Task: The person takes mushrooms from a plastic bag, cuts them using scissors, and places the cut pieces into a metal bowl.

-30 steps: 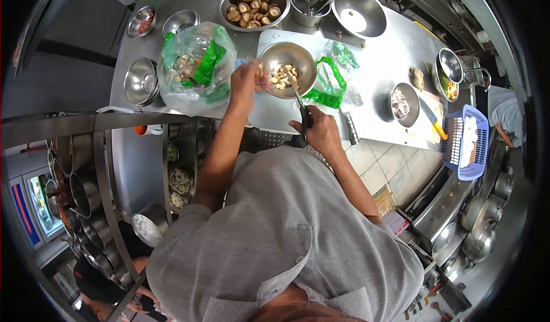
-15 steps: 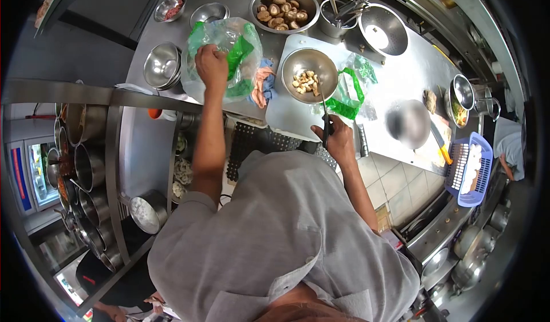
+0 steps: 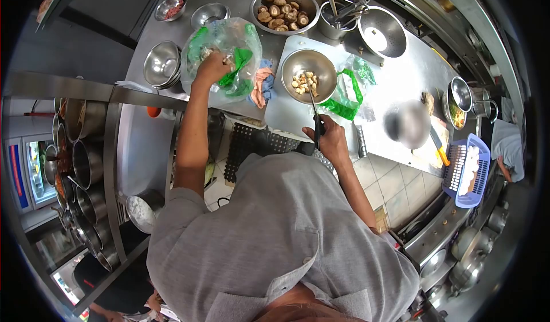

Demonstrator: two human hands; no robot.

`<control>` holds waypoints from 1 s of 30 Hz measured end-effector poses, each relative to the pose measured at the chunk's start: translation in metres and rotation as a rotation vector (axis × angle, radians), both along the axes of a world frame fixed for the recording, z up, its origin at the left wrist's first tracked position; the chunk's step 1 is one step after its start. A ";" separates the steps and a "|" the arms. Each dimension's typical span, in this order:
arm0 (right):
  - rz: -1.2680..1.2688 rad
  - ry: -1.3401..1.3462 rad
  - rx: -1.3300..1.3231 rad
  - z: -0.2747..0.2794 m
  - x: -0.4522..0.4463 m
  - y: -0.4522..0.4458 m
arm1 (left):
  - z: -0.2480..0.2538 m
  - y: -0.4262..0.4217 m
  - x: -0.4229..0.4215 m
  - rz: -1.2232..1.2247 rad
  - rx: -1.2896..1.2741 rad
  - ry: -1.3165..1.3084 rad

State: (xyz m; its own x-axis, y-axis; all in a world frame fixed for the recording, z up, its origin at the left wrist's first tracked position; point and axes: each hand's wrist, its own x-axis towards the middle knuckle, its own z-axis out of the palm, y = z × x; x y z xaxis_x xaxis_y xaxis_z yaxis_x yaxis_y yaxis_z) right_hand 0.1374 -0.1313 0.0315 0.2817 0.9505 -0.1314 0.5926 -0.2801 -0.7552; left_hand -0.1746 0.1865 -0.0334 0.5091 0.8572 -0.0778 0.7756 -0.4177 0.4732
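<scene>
My left hand (image 3: 214,69) is inside the mouth of a clear and green plastic bag (image 3: 247,32), its fingers bent around something hidden in the plastic. With my right hand (image 3: 330,137) I hold black-handled scissors (image 3: 316,116), the blades pointing into a steel bowl (image 3: 291,70). Small pale-brown chopped pieces (image 3: 302,83) lie in that bowl, which sits on a white cutting board (image 3: 277,113). A second green and clear bag (image 3: 346,101) lies right of the bowl. An orange and blue cloth (image 3: 262,87) is beside the first bag.
Whole mushrooms fill a colander (image 3: 285,11) at the back. Stacked steel bowls (image 3: 161,64) stand at the left. A steel bowl with a blurred inside (image 3: 407,124), an orange-handled knife (image 3: 441,149) and a blue basket (image 3: 470,190) are at the right. Another person's sleeve (image 3: 507,138) shows far right.
My left hand has gone from near the bowl to the bag and into its mouth. My right hand still holds the scissors at the bowl. The whole view has shifted.
</scene>
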 end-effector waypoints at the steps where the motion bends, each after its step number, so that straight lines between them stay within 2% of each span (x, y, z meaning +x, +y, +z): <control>1: 0.000 0.005 -0.011 -0.002 0.000 -0.001 | -0.004 -0.003 0.001 -0.001 -0.002 0.000; 3: 0.002 0.010 -0.020 -0.004 0.002 -0.002 | -0.014 -0.009 0.004 0.080 0.254 0.025; 9: -0.001 0.003 -0.024 0.001 0.001 -0.003 | -0.018 -0.018 0.006 0.052 0.374 0.006; 13: 0.016 -0.004 -0.030 -0.001 0.000 -0.002 | -0.005 -0.024 -0.004 0.039 0.317 0.018; 15: 0.008 -0.007 -0.041 0.003 0.002 -0.002 | 0.006 -0.028 -0.007 0.026 0.522 -0.213; 16: 0.005 -0.009 -0.046 0.006 0.002 -0.003 | 0.011 -0.032 -0.007 0.021 0.518 -0.214; 18: 0.004 -0.010 -0.051 0.005 0.002 -0.003 | 0.023 -0.042 -0.009 0.342 0.120 -0.592; 19: 0.003 -0.006 -0.040 0.001 0.003 -0.004 | 0.031 -0.050 -0.006 0.342 0.121 -0.591; 21: 0.001 -0.005 -0.028 0.001 0.002 -0.003 | 0.039 -0.071 0.010 0.375 -0.245 -1.174; 22: 0.006 0.003 -0.034 0.005 0.000 -0.002 | 0.033 -0.078 0.017 0.373 -0.248 -1.177; 24: 0.001 0.004 -0.043 0.014 -0.001 -0.001 | 0.021 -0.093 0.035 0.217 -0.786 -1.595; 25: 0.026 -0.008 -0.036 0.017 -0.002 0.001 | 0.021 -0.102 0.050 0.212 -0.797 -1.596; 27: 0.040 -0.022 -0.032 0.020 -0.003 0.002 | 0.021 -0.116 0.079 0.340 -0.858 -1.431; 30: 0.111 -0.069 -0.042 0.024 -0.001 0.003 | 0.015 -0.125 0.102 0.248 -0.941 -1.400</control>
